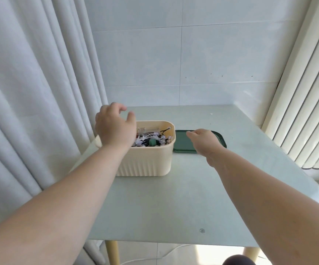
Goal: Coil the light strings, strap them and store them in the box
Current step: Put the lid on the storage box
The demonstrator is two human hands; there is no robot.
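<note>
On the pale green tabletop (174, 197), near its back left corner, sits a cream ribbed box (145, 161) with no lid on. The light strings (154, 139) are already inside it: a tangle of dark wire and small clear bulbs, with a green bit in the middle that I can't make out.

The dark green lid (181, 142) lies flat on the tabletop just beside the box, on its right and touching or nearly so.

The left grip (114, 127) hovers over the box's left end, fingers loosely curled and spread fairly wide, holding nothing. The right grip (204, 140) is over the lid with relaxed fingers pointing toward the box, also holding nothing. I can't tell if it actually touches the lid.

White curtains (30, 92) hang on the left, a tiled wall (174, 54) is behind, and a white cable (164, 255) runs along the floor under the table.
</note>
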